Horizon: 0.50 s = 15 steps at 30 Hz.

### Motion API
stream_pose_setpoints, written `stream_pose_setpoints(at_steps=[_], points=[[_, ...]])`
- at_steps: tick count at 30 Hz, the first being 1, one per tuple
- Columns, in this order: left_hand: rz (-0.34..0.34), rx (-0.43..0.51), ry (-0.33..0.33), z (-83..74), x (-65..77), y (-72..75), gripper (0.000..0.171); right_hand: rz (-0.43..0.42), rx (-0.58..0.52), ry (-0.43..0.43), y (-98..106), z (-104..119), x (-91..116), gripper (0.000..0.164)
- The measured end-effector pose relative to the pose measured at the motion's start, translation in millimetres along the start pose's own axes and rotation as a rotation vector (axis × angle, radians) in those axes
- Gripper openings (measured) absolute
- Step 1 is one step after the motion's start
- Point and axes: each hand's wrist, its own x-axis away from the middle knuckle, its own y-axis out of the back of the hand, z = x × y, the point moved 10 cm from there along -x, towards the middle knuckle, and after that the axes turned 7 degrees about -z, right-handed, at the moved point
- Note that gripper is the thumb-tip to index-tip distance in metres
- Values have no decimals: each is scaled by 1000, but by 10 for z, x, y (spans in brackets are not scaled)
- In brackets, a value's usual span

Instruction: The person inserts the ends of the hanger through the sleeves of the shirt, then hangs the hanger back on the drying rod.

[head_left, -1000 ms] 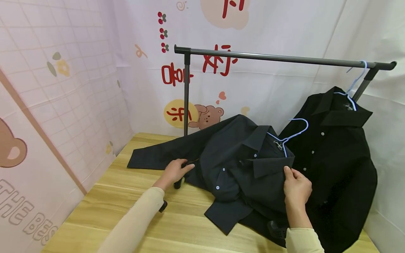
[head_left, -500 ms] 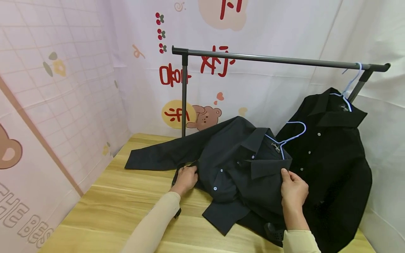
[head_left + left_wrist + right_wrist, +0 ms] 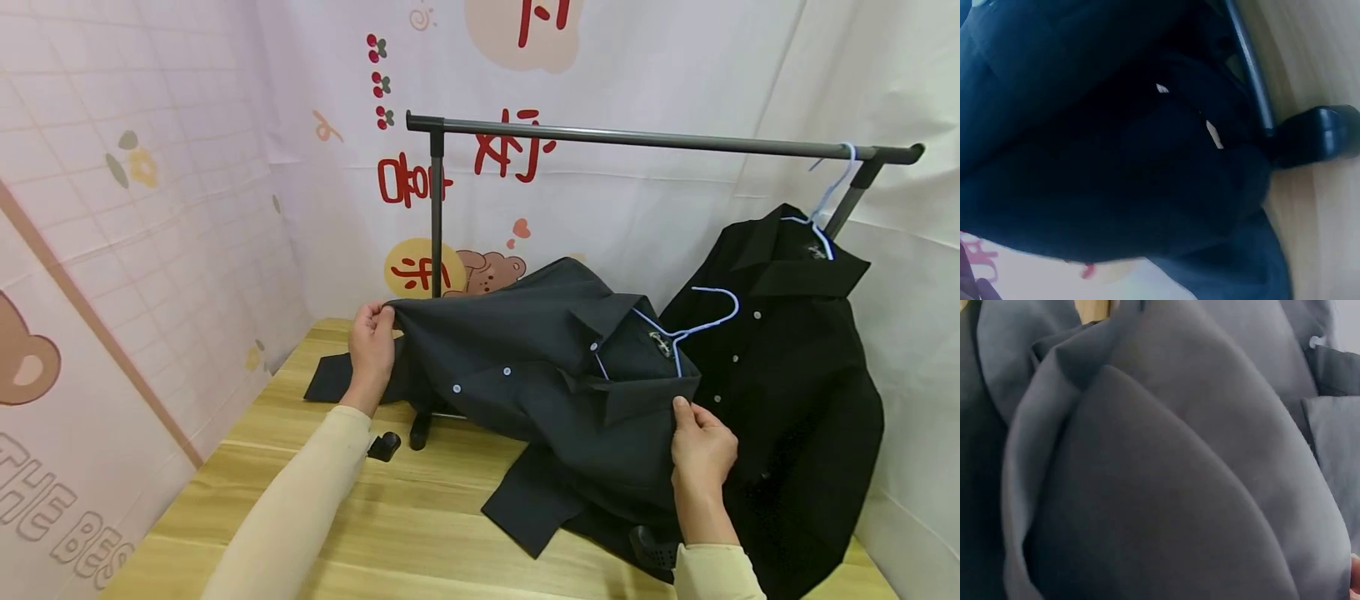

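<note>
A dark button-up shirt [image 3: 555, 408] with a blue hanger [image 3: 705, 323] in its collar is held up between both hands in the head view. My left hand [image 3: 371, 354] pinches the shirt's lower edge and lifts it above the table. At the collar side, my right hand [image 3: 703, 450] pinches the cloth just below the hanger's neck. One sleeve [image 3: 330, 377] lies on the table behind the left hand, and a cuff [image 3: 534, 508] lies at the front. Dark cloth fills most of both wrist views; in the right wrist view only a fingertip [image 3: 1355, 574] shows.
A dark metal clothes rack [image 3: 645, 140] stands across the wooden table [image 3: 420, 517]. Its foot [image 3: 420, 432] sits beneath the raised shirt edge. A second black shirt [image 3: 802, 392] hangs on another blue hanger [image 3: 832, 200] at the rack's right end. Printed curtains [image 3: 315, 225] surround the table.
My left hand has taken hold of the shirt's lower edge and drawn it up and to the left, spreading the front. My right hand keeps its grip near the collar.
</note>
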Motion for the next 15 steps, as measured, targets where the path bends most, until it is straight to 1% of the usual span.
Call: stream_pose_setpoints(at_steps=[1,2,3,5,7,8,10,11,13,15], points=[[33,-3,-15,-53,-3,-43,23,-6,-13,-7,9,4,0,55],[86,-31,-25,-75,10,-107,25,-11,-27,-14,16,8,-1,54],[155,-77,-25,-64,42,-183,26,-19,-35,-16,26,12,-3,54],[305,-207,-34,28,145,-329,29,-33,-43,-21,44,14,-8,53],[425,-339,-45,205,262,-417,32,-43,-31,-22,59,3,-9,52],[462,-404,-46,317,314,-430,32,-44,-25,-24,61,-10,-9,52],[504,-515,-44,541,395,-419,34,-46,-12,-28,67,-40,-8,52],[519,-565,-33,662,427,-404,36,-48,-5,-30,71,-57,-7,52],[554,-648,4,879,493,-364,42,-47,2,-31,74,-88,-9,52],[592,-711,31,1054,553,-334,51,-54,8,-24,83,-109,-11,52]])
